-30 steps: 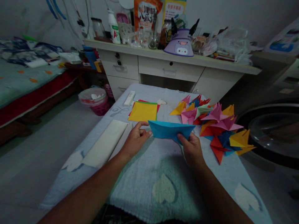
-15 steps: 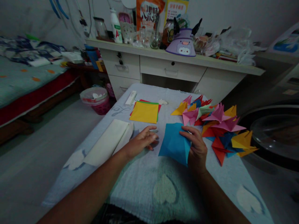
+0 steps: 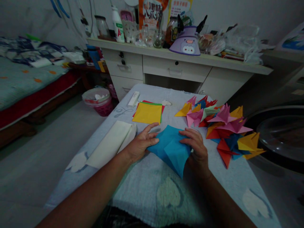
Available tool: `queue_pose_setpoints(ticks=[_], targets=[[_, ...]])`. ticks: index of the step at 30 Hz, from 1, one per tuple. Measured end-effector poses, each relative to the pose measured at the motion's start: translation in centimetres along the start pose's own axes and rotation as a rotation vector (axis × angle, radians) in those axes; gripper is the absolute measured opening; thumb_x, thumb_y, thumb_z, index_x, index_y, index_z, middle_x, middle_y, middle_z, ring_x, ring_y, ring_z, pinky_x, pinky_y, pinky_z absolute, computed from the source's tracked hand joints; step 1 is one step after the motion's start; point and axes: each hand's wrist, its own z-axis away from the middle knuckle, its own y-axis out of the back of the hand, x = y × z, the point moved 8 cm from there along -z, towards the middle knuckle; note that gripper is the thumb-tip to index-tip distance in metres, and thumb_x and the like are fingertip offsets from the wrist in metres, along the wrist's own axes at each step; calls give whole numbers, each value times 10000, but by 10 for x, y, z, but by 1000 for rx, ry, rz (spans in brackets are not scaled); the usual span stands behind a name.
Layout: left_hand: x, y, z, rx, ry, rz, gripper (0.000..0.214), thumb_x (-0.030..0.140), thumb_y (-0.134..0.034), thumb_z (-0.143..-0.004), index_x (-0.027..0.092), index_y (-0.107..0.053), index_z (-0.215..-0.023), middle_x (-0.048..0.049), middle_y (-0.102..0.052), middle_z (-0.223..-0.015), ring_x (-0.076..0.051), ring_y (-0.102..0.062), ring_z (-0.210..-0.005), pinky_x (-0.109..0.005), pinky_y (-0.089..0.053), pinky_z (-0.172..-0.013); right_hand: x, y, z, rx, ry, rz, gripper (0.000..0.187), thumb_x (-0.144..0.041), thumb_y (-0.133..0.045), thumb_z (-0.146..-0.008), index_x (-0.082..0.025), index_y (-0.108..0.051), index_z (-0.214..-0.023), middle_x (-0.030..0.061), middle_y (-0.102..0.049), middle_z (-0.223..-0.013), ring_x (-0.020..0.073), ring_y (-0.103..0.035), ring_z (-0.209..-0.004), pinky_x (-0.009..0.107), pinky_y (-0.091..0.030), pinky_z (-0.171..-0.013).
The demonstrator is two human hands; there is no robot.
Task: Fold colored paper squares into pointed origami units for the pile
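Observation:
A blue paper sheet (image 3: 169,147), partly folded, lies on the towel-covered table (image 3: 152,186) between my hands. My left hand (image 3: 142,142) rests on its left corner with fingers spread flat. My right hand (image 3: 196,146) presses its right side with curved fingers laid over the top. A stack of square papers with a yellow sheet on top (image 3: 147,112) lies beyond my left hand. A heap of folded paper shapes in pink, yellow, red and blue (image 3: 222,126) sits to the right of my right hand.
A long cream box (image 3: 111,144) lies at the table's left side. Scissors (image 3: 122,111) and a small white tube (image 3: 133,98) lie near the far left edge. A cluttered desk (image 3: 180,60) stands behind, a pink bin (image 3: 97,100) on the floor, a bed (image 3: 26,82) at left.
The blue paper was held up as a folded strip, then laid down and opened out. My left hand let go, then came back onto its left corner; my right hand stayed on it.

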Motion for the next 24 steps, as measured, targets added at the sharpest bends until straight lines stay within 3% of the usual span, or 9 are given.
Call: queue_pose_setpoints(ticks=[6,13,17,20,24], targets=[[10,15,-3,59,-121,-107,446,199,-763,-691,198,-654,-1124,-76,-658,-1153,-198,-627,-950,-290,-475,-793,-2,-14,3,-174,69,92,346,-169,-570,-882,-311,-604,-1196,41,-673,-1233,280,-480,-1255,554,-317,-1048],[15,27,-2,146,-87,-408,412,192,-678,-704,188,-673,-1117,-43,-693,-1020,-137,-594,-736,-254,-443,-659,2,-33,11,-363,90,119,371,-168,-539,-892,-305,-603,-1230,21,-675,-1247,271,-458,-1248,529,-294,-1032],[15,34,-3,190,-72,-682,410,237,-645,-735,202,-666,-1143,-56,-692,-1060,-165,-607,-746,-274,-455,-634,7,-49,20,-544,40,116,428,-130,-575,-833,-273,-617,-1234,46,-642,-1290,268,-473,-1215,489,-337,-1002],[17,37,-5,193,-119,-845,368,245,-637,-752,217,-683,-1116,-65,-678,-1134,-214,-627,-895,-310,-487,-729,8,-58,26,-650,8,104,529,-112,-616,-779,-258,-589,-1286,68,-610,-1317,264,-479,-1202,477,-343,-1005],[28,31,-2,182,-274,-1078,331,205,-618,-772,222,-687,-1095,-73,-659,-1132,-260,-593,-1060,-395,-448,-937,6,-60,27,-698,-12,95,599,-91,-612,-738,-256,-572,-1312,87,-576,-1344,280,-465,-1224,500,-339,-1011]])
